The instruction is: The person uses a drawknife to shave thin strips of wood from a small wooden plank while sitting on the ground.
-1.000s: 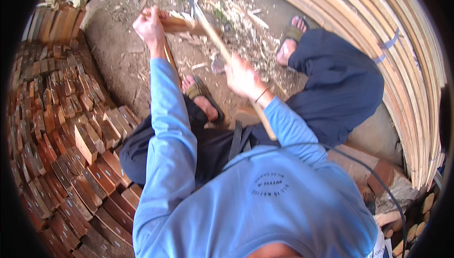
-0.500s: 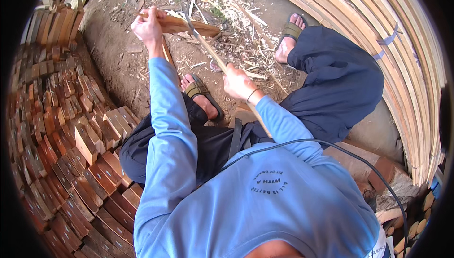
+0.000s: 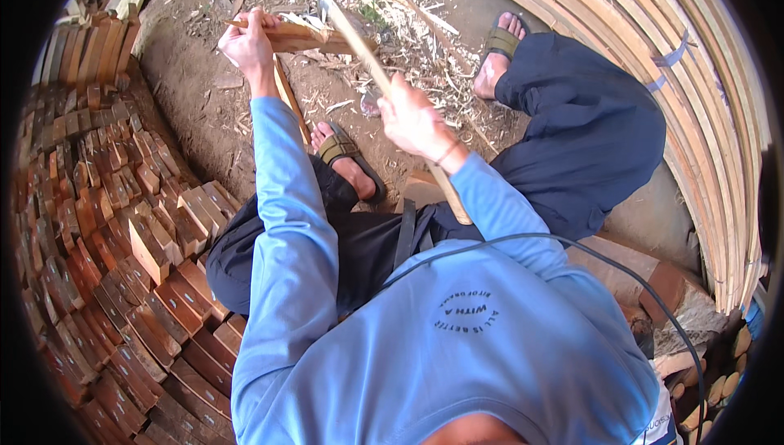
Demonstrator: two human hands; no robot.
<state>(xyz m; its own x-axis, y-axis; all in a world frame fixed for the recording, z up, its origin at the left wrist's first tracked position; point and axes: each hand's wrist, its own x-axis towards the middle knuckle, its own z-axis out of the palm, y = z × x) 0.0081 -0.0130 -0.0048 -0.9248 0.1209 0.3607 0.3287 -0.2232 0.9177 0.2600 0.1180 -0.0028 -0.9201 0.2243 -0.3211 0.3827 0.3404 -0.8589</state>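
A long-handled chopping knife (image 3: 371, 63) slants up and away from my right hand (image 3: 412, 118), which is closed around its pale wooden handle. Its grey blade runs out of the top of the picture, slightly blurred. My left hand (image 3: 249, 45) grips one end of a wooden piece (image 3: 298, 37) that points to the right, with splintered pale wood along its upper side. The knife crosses in front of the piece's right part. Below the left hand, a thin wooden strip (image 3: 291, 98) slopes down toward my left foot.
Wood shavings (image 3: 429, 57) litter the dirt ground. Stacked wooden blocks (image 3: 122, 265) fill the left side. Long curved-looking planks (image 3: 653, 45) line the right. My sandalled feet (image 3: 347, 155) flank the work, and a black cable (image 3: 604, 257) crosses my shirt.
The knife has lifted away from the wooden piece, its blade moving up toward the top edge. My right hand has risen slightly. Pale split wood now shows on the piece; my left hand shifted slightly left.
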